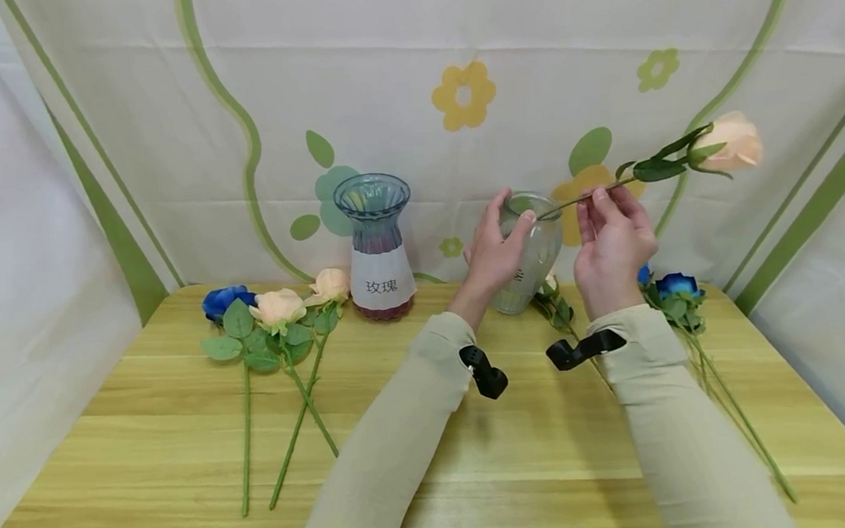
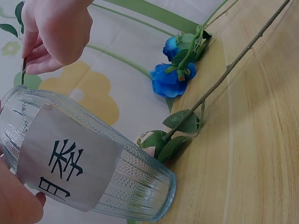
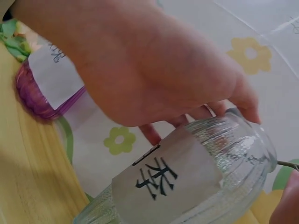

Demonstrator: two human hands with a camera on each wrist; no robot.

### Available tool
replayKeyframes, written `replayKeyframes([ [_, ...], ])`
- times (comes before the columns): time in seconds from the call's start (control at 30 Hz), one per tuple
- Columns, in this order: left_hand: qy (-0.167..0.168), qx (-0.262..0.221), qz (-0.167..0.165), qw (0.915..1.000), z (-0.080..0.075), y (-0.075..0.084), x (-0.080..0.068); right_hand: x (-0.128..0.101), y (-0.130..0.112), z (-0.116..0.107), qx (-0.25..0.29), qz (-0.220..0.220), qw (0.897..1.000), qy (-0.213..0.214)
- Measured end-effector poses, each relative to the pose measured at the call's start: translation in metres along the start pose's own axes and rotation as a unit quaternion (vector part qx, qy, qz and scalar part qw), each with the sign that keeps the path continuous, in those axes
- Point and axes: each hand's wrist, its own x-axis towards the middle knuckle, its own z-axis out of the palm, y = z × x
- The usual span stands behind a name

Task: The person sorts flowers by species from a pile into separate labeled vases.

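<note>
A clear ribbed glass vase [image 1: 528, 252] with a white label stands tilted at the back of the wooden table [image 1: 434, 427]. My left hand [image 1: 495, 247] grips the clear vase [image 2: 84, 163] near its neck, fingers curled round it. My right hand [image 1: 612, 238] pinches the stem of a peach rose [image 1: 734, 141], whose stem tip lies at the vase mouth while the bloom points up to the right. In the right wrist view the left hand [image 3: 154, 70] covers the vase [image 3: 187, 182] and the stem [image 3: 286, 164] enters at the rim.
A blue-tinted vase [image 1: 377, 247] with a label stands left of centre. One blue and two peach roses [image 1: 279, 323] lie on the left of the table. Blue roses [image 1: 678, 289] with long stems lie on the right, seen too in the left wrist view, blue roses [image 2: 170, 77].
</note>
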Motion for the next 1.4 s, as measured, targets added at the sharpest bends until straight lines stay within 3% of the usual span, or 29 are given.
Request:
replayKeyframes([
  [0.63, 0.017, 0.009, -0.002, 0.9998, 0.003, 0.001, 0.004, -0.004, 0.033, 0.003, -0.101, -0.069, 0.992, 0.004],
  [0.9, 0.02, 0.005, -0.001, 0.9998, 0.003, 0.0, 0.003, -0.003, 0.044, 0.0, -0.105, -0.08, 0.991, 0.008],
  [1.13, 0.014, 0.006, 0.002, 0.9999, 0.0, -0.001, 0.002, -0.007, 0.038, -0.003, -0.098, -0.032, 0.995, 0.007],
  [1.27, 0.009, 0.006, 0.002, 0.9999, 0.001, -0.001, 0.001, -0.008, 0.03, -0.012, -0.121, -0.006, 0.993, -0.001],
  [1.4, 0.012, 0.003, 0.003, 0.9999, 0.002, -0.001, 0.0, -0.009, 0.019, -0.024, -0.111, 0.015, 0.994, -0.009],
])
